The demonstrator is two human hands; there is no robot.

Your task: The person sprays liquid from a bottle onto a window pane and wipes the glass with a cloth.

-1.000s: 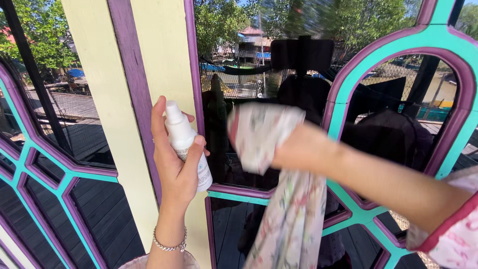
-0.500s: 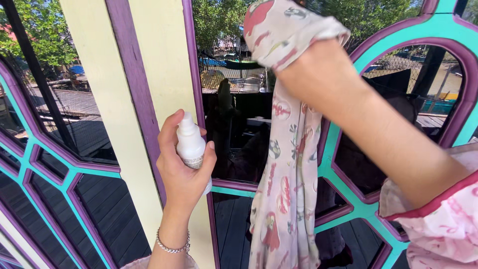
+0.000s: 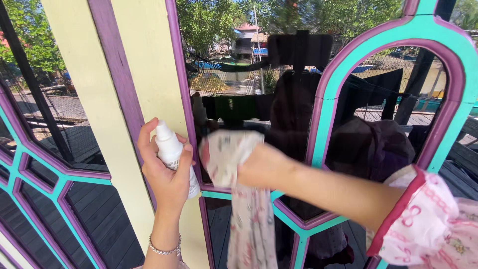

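Observation:
My left hand [image 3: 167, 174] grips a small white spray bottle [image 3: 169, 149] upright, in front of the purple edge of a pale yellow post. My right hand [image 3: 264, 167] holds a bunched, pale patterned cloth [image 3: 226, 154] pressed against the dark glass pane [image 3: 239, 99], low near the pane's bottom rail. The rest of the cloth hangs down from my hand to the bottom of the view. A pink patterned sleeve covers my right forearm at the lower right.
The glass sits in a purple and turquoise frame [image 3: 323, 109] with an arched section on the right. A pale yellow post [image 3: 144, 65] stands left of the pane, and more framed panes [image 3: 45, 164] lie further left. The glass reflects trees, buildings and a dark figure.
My right hand swept the cloth up to the top of the pane, then down to its lower edge. The left hand with the bottle stayed almost still while the view shifted slightly.

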